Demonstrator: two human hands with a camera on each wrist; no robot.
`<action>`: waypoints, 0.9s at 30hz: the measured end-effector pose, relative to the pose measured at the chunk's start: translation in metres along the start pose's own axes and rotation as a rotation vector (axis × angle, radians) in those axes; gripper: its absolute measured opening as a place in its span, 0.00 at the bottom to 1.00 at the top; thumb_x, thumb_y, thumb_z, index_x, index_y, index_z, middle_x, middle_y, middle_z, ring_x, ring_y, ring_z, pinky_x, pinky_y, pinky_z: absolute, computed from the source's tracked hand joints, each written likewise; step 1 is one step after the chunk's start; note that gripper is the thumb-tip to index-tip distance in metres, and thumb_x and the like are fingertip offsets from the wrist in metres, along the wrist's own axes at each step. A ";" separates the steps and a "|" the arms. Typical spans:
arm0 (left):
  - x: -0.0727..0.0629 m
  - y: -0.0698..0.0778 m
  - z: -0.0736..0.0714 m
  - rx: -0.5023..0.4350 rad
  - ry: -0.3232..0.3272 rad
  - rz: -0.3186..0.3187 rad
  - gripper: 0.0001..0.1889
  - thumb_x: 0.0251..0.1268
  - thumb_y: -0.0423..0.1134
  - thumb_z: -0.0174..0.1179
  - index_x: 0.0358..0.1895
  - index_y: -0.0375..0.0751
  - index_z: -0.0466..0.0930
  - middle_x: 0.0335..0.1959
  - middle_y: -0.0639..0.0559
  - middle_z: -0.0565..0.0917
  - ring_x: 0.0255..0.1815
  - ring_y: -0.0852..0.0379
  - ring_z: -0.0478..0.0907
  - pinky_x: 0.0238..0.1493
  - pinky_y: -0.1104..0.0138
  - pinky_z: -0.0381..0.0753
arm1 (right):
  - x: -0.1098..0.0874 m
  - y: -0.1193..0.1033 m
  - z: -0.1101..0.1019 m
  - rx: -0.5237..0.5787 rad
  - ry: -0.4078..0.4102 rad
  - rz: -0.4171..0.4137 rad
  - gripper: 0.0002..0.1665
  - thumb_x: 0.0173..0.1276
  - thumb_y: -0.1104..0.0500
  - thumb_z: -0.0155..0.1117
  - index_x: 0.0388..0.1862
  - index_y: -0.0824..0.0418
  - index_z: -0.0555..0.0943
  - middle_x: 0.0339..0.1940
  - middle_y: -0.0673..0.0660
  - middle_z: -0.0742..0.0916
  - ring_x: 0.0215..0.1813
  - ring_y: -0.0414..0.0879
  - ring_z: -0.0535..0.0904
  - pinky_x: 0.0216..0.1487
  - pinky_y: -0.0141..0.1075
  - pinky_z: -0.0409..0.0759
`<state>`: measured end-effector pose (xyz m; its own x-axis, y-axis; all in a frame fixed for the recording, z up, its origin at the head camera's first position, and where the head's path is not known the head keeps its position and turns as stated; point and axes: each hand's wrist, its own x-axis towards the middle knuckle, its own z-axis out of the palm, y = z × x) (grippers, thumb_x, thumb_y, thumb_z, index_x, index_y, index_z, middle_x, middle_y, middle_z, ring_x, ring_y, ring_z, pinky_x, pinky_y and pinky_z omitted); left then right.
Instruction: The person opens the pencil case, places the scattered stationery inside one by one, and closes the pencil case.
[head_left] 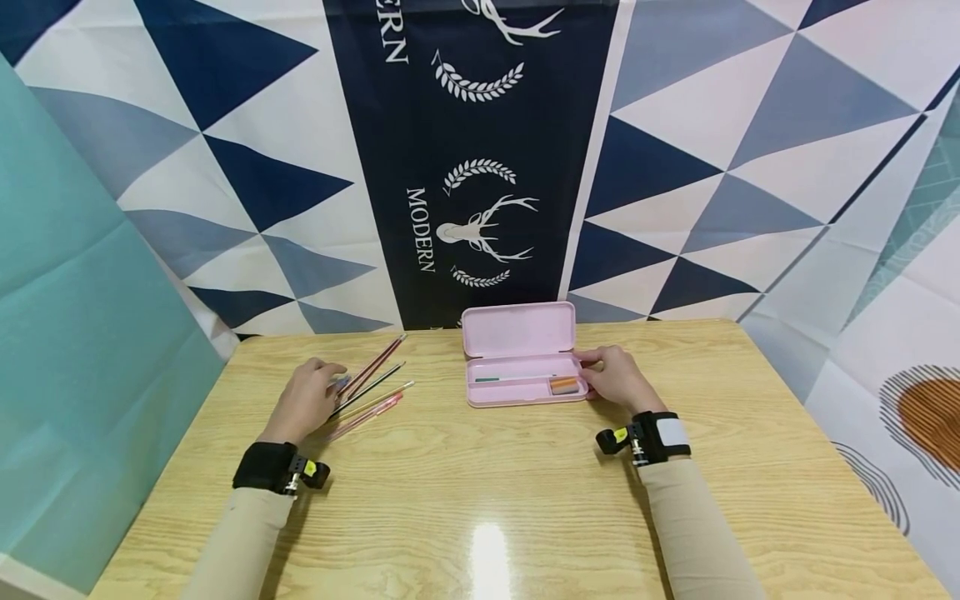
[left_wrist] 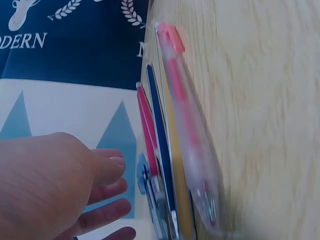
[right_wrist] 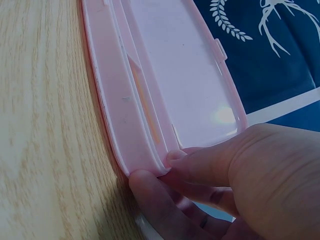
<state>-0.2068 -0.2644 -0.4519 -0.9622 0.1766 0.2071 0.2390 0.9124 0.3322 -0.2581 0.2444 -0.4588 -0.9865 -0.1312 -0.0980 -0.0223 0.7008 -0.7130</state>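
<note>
A pink pencil case [head_left: 519, 332] stands with its lid raised at the back of the table. In its tray lie a thin green-ended stick [head_left: 487, 380] and an orange-brown block [head_left: 564, 386]. My right hand [head_left: 617, 379] pinches the case's right end between thumb and fingers, seen closely in the right wrist view. On the left, my left hand [head_left: 303, 400] hovers beside a loose bunch of pens and pencils, fingers apart and nothing held. The bunch includes a clear pink pen [left_wrist: 185, 110], a yellow pencil [left_wrist: 172, 150], a dark blue pencil [left_wrist: 159, 125] and red pencils [head_left: 378, 358].
A light wood table [head_left: 450, 483] carries everything. Behind it hangs a patterned cloth [head_left: 480, 133] with triangles and deer prints, close to the case's lid. A teal cloth [head_left: 82, 333] borders the left side. A small blue item [left_wrist: 141, 175] lies among the pencils.
</note>
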 end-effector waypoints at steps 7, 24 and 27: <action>-0.006 -0.013 -0.004 -0.006 -0.029 0.000 0.18 0.79 0.23 0.63 0.67 0.26 0.84 0.59 0.25 0.84 0.56 0.30 0.84 0.60 0.41 0.88 | 0.000 0.001 0.000 -0.001 0.004 0.000 0.25 0.84 0.67 0.62 0.77 0.69 0.81 0.66 0.77 0.86 0.27 0.37 0.83 0.30 0.28 0.83; -0.012 -0.027 -0.029 -0.068 -0.187 -0.088 0.23 0.81 0.27 0.61 0.74 0.21 0.76 0.60 0.19 0.83 0.59 0.24 0.83 0.61 0.37 0.86 | 0.000 0.000 0.000 0.000 0.004 -0.010 0.26 0.84 0.68 0.62 0.77 0.69 0.81 0.65 0.77 0.86 0.26 0.37 0.83 0.30 0.28 0.84; -0.011 -0.027 -0.032 -0.069 -0.204 -0.113 0.24 0.79 0.27 0.64 0.73 0.21 0.77 0.59 0.19 0.85 0.58 0.24 0.85 0.59 0.37 0.86 | 0.000 0.000 0.000 -0.001 0.004 -0.014 0.26 0.84 0.68 0.62 0.77 0.70 0.81 0.65 0.77 0.87 0.26 0.37 0.83 0.30 0.28 0.84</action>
<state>-0.1988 -0.3032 -0.4340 -0.9881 0.1521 -0.0222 0.1302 0.9046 0.4059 -0.2579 0.2444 -0.4588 -0.9867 -0.1382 -0.0851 -0.0365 0.6998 -0.7134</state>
